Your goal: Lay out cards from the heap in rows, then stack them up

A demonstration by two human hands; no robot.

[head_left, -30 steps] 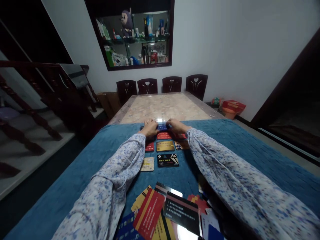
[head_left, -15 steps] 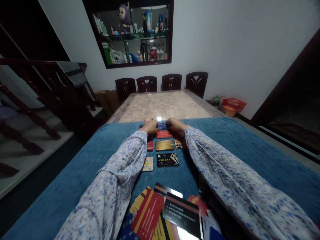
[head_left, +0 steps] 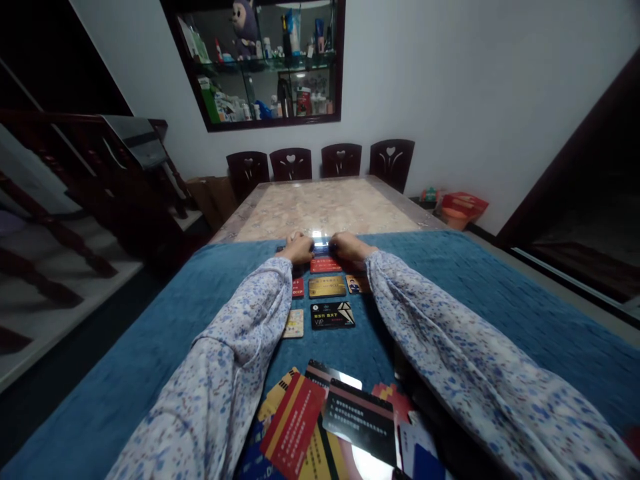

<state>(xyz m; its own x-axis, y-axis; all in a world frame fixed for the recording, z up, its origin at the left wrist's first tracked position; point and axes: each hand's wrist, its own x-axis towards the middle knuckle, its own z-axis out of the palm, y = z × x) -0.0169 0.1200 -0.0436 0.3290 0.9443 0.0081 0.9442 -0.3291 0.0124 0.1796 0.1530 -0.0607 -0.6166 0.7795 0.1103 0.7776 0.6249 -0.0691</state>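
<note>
At the far edge of the blue cloth (head_left: 220,293), my left hand (head_left: 299,249) and my right hand (head_left: 349,247) face each other with fingers bent. Between them is a blue card (head_left: 321,251), pinched at its two ends. Just nearer lies a red card (head_left: 325,265). A gold card (head_left: 327,287) comes below that, with a red card (head_left: 298,288) to its left and a card with a figure on it (head_left: 357,285) to its right. Closer still lie a black VIP card (head_left: 333,316) and a pale card (head_left: 295,324). My sleeves partly cover the outer cards.
A loose, overlapping pile of cards, with a red card (head_left: 294,421) and a black card (head_left: 361,421) on top, lies near me between my forearms. Beyond the cloth the patterned tabletop (head_left: 330,203) continues to several dark chairs (head_left: 341,161) by the wall.
The view has tilted down slightly, so the scene sits a little higher and to the left. My hands stay at the blue card, which looks slightly more covered by fingers and glare.
</note>
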